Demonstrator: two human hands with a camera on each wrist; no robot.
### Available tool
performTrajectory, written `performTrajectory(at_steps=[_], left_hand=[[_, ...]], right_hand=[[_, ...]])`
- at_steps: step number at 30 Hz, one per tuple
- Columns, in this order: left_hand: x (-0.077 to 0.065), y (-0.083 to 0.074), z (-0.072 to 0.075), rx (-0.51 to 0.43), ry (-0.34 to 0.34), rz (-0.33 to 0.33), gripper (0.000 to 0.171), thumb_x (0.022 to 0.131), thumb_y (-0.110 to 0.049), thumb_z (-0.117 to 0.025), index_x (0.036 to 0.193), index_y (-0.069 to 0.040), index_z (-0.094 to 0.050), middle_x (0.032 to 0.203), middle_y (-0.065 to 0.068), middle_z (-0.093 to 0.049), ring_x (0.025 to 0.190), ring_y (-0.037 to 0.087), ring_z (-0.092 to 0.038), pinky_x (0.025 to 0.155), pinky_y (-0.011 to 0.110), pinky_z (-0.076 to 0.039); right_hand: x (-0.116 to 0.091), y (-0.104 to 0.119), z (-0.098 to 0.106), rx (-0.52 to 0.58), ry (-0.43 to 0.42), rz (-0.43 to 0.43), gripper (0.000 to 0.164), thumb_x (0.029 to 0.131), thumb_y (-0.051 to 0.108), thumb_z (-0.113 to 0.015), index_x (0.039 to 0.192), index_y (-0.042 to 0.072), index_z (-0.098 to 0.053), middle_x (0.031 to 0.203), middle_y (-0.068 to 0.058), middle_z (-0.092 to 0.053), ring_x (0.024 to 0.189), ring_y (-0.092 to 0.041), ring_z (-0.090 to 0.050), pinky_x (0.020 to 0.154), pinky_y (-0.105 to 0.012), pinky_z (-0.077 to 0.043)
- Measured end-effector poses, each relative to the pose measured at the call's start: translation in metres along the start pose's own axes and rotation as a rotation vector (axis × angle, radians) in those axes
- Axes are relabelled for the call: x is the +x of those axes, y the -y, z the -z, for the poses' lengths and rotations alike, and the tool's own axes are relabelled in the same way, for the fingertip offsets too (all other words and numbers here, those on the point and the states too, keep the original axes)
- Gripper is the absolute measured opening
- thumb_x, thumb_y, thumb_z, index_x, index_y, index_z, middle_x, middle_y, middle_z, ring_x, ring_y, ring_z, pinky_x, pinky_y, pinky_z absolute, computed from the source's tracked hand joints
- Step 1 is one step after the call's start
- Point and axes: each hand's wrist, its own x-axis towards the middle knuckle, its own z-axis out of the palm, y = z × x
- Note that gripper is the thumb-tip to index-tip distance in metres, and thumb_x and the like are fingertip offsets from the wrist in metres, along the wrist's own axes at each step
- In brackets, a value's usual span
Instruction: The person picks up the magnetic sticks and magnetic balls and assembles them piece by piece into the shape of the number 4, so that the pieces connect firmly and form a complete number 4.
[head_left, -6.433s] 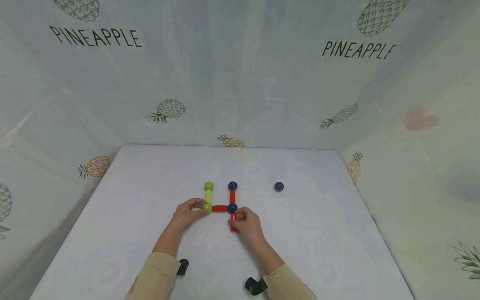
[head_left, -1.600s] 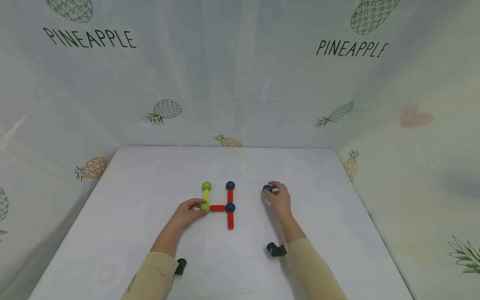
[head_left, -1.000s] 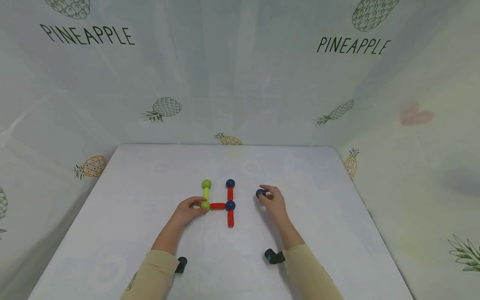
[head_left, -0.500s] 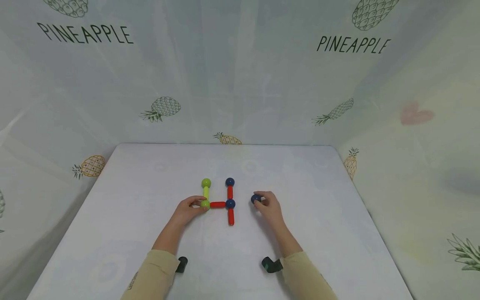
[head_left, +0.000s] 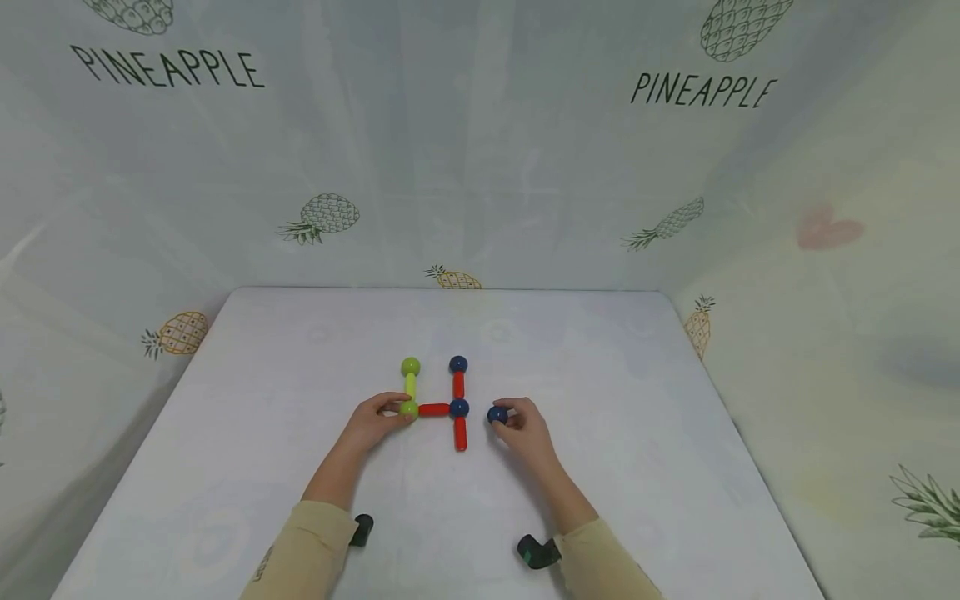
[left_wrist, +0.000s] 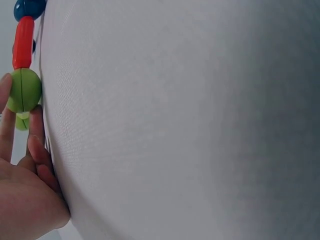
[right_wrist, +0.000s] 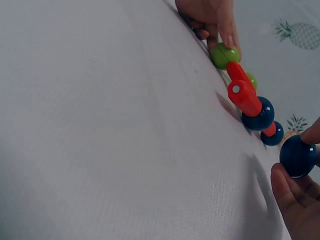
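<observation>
My left hand [head_left: 377,423] pinches the near green ball [left_wrist: 23,90] at the left end of a ball-and-rod figure on the table. A light green rod [head_left: 410,385] runs from it to a far green ball [head_left: 410,366]. Rightward, a red rod [head_left: 434,410] joins it to a dark blue ball [head_left: 459,408]. From that blue ball one red rod [head_left: 459,385] leads to a far blue ball [head_left: 458,364], and another red rod [right_wrist: 244,97] points nearward with a bare end. My right hand [head_left: 527,429] pinches a loose blue ball [right_wrist: 298,156], apart from the figure on its right.
The white table [head_left: 637,467] carries the figure near its middle. Dark devices [head_left: 537,552] are worn at both wrists, beside the beige sleeves. A pineapple-print cloth [head_left: 480,150] hangs behind and at the sides.
My right hand let go of the near red rod, took hold of the loose blue ball at the right, and carried it left and nearer, close to the figure. The left hand stays put.
</observation>
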Motion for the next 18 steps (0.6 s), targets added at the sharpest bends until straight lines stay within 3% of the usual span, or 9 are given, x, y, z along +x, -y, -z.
performTrajectory(at_steps=[7,18], left_hand=[[0.004,0.003,-0.002,-0.016,-0.006,0.015,0.037,0.084,-0.021,-0.078,0.119,-0.015,-0.069,0.106,0.006,-0.064,0.098,0.025,-0.052,0.077,0.035,-0.040],[0.004,0.003,-0.001,-0.011,-0.005,0.024,0.038,0.084,-0.022,-0.078,0.120,-0.015,-0.068,0.106,0.005,-0.064,0.096,0.025,-0.052,0.076,0.035,-0.040]], right_hand=[[-0.006,0.006,-0.002,-0.037,0.093,0.029,0.032,0.083,0.007,-0.073,0.115,0.008,-0.067,0.108,-0.008,-0.057,0.078,-0.016,-0.056,0.068,-0.027,-0.051],[-0.010,0.014,-0.005,-0.086,0.242,-0.028,0.031,0.083,0.011,-0.076,0.112,0.010,-0.067,0.103,-0.003,-0.056,0.082,-0.018,-0.054,0.069,-0.029,-0.050]])
